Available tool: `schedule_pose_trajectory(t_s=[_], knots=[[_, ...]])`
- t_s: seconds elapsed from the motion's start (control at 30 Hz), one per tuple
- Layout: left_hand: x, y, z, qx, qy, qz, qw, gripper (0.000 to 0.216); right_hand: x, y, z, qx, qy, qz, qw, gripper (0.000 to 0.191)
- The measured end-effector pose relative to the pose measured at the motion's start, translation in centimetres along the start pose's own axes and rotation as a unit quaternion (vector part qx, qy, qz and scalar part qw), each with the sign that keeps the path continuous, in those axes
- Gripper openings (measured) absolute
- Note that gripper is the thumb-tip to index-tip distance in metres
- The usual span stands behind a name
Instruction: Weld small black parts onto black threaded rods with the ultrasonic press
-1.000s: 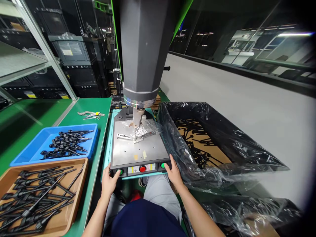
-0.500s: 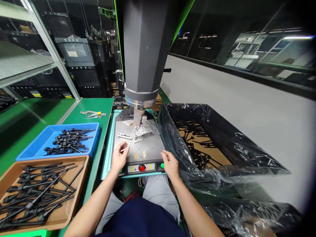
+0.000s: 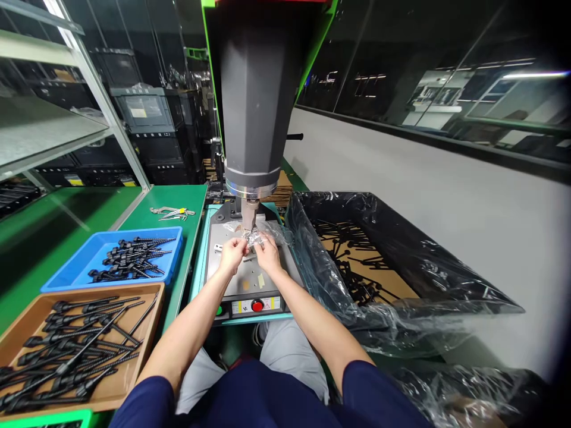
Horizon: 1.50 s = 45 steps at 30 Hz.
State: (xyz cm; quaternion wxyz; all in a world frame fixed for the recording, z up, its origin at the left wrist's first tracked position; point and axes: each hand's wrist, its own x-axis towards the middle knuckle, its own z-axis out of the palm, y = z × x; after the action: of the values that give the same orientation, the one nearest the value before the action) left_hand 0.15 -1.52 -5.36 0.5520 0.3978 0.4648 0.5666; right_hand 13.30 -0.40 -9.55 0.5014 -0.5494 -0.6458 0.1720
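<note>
Left hand (image 3: 234,255): grip narrow, fingertips together beside crumpled clear film (image 3: 253,236); cannot tell what is pinched. Right hand (image 3: 268,255): fingers curled over the film; grip on it unclear. Film lies toward the far edge of the metal plate (image 3: 234,285), beneath the press head (image 3: 254,119). Blue tray (image 3: 80,252) by the right edge of the bench (image 3: 176,196); pliers (image 3: 172,211) near its far right corner.

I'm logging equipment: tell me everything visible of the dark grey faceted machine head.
The dark grey faceted machine head hangs upright over a flat metal plate, smooth-looking, narrowing downward to a shiny metal ring and slim metal tip, flanked by green edging. The left hand, right hand and crumpled clear plastic film are near the tip; contact is unclear.
</note>
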Motion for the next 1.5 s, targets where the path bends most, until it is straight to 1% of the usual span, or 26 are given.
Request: schedule_pose_trajectory(t_s=[0.07, 0.17, 0.33, 0.4, 0.47, 0.57, 0.67, 0.7, 0.8, 0.87, 0.93, 1.0, 1.07, 1.1, 1.13, 1.17, 1.23, 1.27, 1.3, 1.37, 1.43, 1.5], knots=[[0.1, 0.2, 0.1, -0.009, 0.002, 0.001, 1.0, 0.041, 1.2, -0.2, 0.4, -0.014, 0.009, 0.003, 1.0, 0.046], [0.2, 0.7, 0.3, -0.018, 0.002, 0.008, 1.0, 0.04, 3.2, -0.7, 0.6, -0.022, -0.004, -0.015, 1.0, 0.044], [0.5, 1.8, 0.4, -0.025, 0.003, 0.026, 0.999, 0.038, 6.3, -1.7, 0.5, -0.007, -0.062, -0.034, 0.997, 0.026], [0.7, 2.2, 0.4, -0.028, 0.008, 0.029, 0.999, 0.038, 7.0, -2.1, 0.3, -0.001, -0.068, -0.042, 0.997, 0.02], [0.9, 2.5, 0.4, -0.029, 0.014, 0.033, 0.999, 0.038, 7.2, -2.5, 0.0, 0.008, -0.062, -0.049, 0.997, 0.018], [0.9, 2.3, 0.2, -0.027, 0.019, 0.039, 0.999, 0.036, 5.9, -2.9, -0.8, 0.044, -0.039, -0.038, 0.998, 0.019], [0.3, 1.4, -0.4, -0.02, 0.018, 0.04, 0.999, 0.032, 2.5, -2.7, -2.0, 0.102, -0.024, 0.001, 0.995, 0.024], [0.0, 1.0, -0.7, -0.016, 0.018, 0.038, 0.999, 0.031, 1.0, -2.7, -2.4, 0.127, -0.033, 0.016, 0.991, 0.026], [-0.9, -0.5, -1.8, 0.0, 0.022, 0.025, 0.999, 0.028, -3.3, -3.0, -3.6, 0.201, -0.09, 0.046, 0.974, 0.029], [-1.4, -1.3, -2.6, 0.009, 0.032, 0.008, 0.999, 0.026, -5.5, -3.6, -4.4, 0.22, -0.112, 0.039, 0.968, 0.03], [-2.1, -2.1, -3.5, 0.014, 0.05, -0.015, 0.999, 0.027, -6.7, -4.4, -5.0, 0.216, -0.114, 0.014, 0.97, 0.028], [-3.3, -2.7, -4.5, 0.037, 0.079, -0.027, 0.996, 0.035, -7.0, -5.1, -5.3, 0.207, -0.109, -0.014, 0.972, 0.028], [-5.0, -3.1, -5.5, 0.09, 0.088, -0.003, 0.992, 0.041, -7.0, -5.6, -5.3, 0.208, -0.109, -0.033, 0.972, 0.028], [-6.1, -3.2, -5.9, 0.121, 0.071, 0.022, 0.99, 0.043, -7.0, -5.8, -5.1, 0.216, -0.112, -0.035, 0.969, 0.028], [-7.2, -3.3, -6.3, 0.148, 0.038, 0.048, 0.987, 0.045, -7.0, -5.9, -4.9, 0.231, -0.118, -0.028, 0.965, 0.029], [-8.4, -3.3, -6.6, 0.169, -0.007, 0.068, 0.983, 0.045, -7.0, -6.0, -4.6, 0.253, -0.125, -0.014, 0.959, 0.03], [-10.4, -3.2, -6.9, 0.2, -0.089, 0.085, 0.972, 0.039, -7.0, -6.4, -3.8, 0.298, -0.137, 0.027, 0.944, 0.032], [-11.3, -3.0, -7.0, 0.213, -0.11, 0.087, 0.967, 0.033, -7.0, -6.6, -3.3, 0.316, -0.138, 0.047, 0.938, 0.032], [-12.0, -2.9, -7.0, 0.224, -0.117, 0.088, 0.964, 0.026, -7.0, -6.9, -2.8, 0.328, -0.137, 0.065, 0.932, 0.032], [-12.8, -2.7, -7.1, 0.227, -0.106, 0.083, 0.965, 0.018, -6.9, -7.6, -1.7, 0.345, -0.135, 0.092, 0.924, 0.031], [-13.0, -2.6, -7.3, 0.198, -0.098, 0.063, 0.973, 0.018, -6.7, -8.3, -0.8, 0.357, -0.138, 0.113, 0.917, 0.032], [-12.7, -2.6, -7.8, 0.151, -0.083, 0.036, 0.984, 0.021, -6.5, -8.9, -0.4, 0.36, -0.151, 0.127, 0.912, 0.04]])
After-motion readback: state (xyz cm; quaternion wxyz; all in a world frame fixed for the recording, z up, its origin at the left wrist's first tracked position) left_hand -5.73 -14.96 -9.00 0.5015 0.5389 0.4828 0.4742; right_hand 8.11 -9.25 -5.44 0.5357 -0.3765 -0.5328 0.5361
